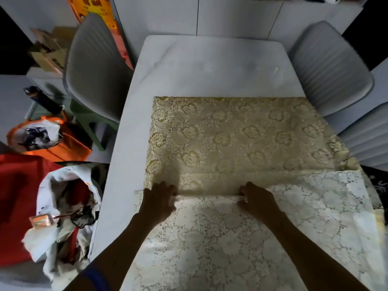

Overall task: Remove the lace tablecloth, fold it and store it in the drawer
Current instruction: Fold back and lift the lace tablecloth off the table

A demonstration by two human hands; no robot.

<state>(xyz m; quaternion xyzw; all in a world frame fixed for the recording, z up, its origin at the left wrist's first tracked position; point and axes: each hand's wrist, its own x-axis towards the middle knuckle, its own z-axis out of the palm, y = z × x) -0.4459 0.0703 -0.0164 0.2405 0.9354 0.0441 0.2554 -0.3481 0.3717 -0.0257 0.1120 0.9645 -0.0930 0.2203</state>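
Observation:
The lace tablecloth [231, 139] lies on the near half of a white marble table [210, 66]. Its far part shows a golden flower pattern, and a paler cream layer is folded over the near part, ending in a straight edge across the cloth. My left hand [159, 201] grips that edge near the cloth's left side. My right hand [257, 199] grips the same edge near the middle, fingers curled over it. The cloth's right end hangs past the table's right edge. No drawer is in view.
A grey chair [92, 66] stands left of the table and another grey chair [329, 66] at the right. White cabinet doors [231, 15] run behind the table. On the floor at the left lie an orange bag [60, 148], red fabric and a white bag.

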